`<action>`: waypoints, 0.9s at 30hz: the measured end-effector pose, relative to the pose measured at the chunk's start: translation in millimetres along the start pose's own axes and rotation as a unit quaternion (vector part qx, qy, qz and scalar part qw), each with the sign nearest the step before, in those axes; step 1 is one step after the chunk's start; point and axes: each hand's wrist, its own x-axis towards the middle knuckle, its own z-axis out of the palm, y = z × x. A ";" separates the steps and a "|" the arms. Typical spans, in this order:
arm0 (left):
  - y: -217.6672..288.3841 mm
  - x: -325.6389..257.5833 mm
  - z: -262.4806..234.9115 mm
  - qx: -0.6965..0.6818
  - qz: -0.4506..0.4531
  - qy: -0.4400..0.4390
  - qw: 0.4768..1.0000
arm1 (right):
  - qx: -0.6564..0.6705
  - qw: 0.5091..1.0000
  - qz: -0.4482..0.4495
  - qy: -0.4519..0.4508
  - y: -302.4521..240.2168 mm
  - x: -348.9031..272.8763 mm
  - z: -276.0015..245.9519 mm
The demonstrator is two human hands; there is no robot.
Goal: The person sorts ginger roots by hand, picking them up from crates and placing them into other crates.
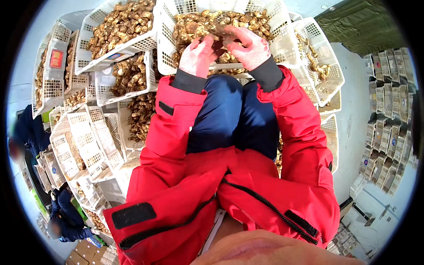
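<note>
A single fisheye view looks steeply down from the person's head, over the red jacket (229, 194) and blue-trousered knees (229, 115), which fill the centre at close range. It faces forward toward the white plastic crate (170, 33) of mushrooms at the top edge, within arm's reach. The rim bends the stacked crates (84, 141) at left and the stacked boxes (391, 132) at right, which lie farther off.

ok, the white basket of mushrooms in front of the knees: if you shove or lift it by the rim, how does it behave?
The white lattice basket is thin and slotted, so the rim probably flexes when lifted. It is heaped with brown mushrooms, so likely light for its bulk, though loose pieces may spill if tipped. Both gloved hands, left hand and right hand, are in it.
</note>
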 end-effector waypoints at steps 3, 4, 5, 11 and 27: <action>10.1 -5.4 -7.8 -0.031 -0.007 -0.021 0.999 | 0.008 0.998 0.054 0.016 10.1 0.4 -13.5; 14.7 -4.3 -13.8 -0.087 -0.043 -0.060 0.993 | 0.030 0.998 0.057 0.022 14.7 2.5 -20.3; 16.7 -2.5 -20.8 -0.145 -0.080 -0.099 0.981 | 0.051 0.996 0.062 0.027 17.4 2.5 -25.1; 5.8 -3.1 -13.3 0.135 0.019 0.056 0.989 | 0.284 0.947 0.153 0.000 28.3 -1.4 -18.2; 13.2 -16.6 -2.7 0.110 -0.093 -0.108 0.984 | 0.394 0.910 0.082 -0.106 33.9 -4.8 -1.8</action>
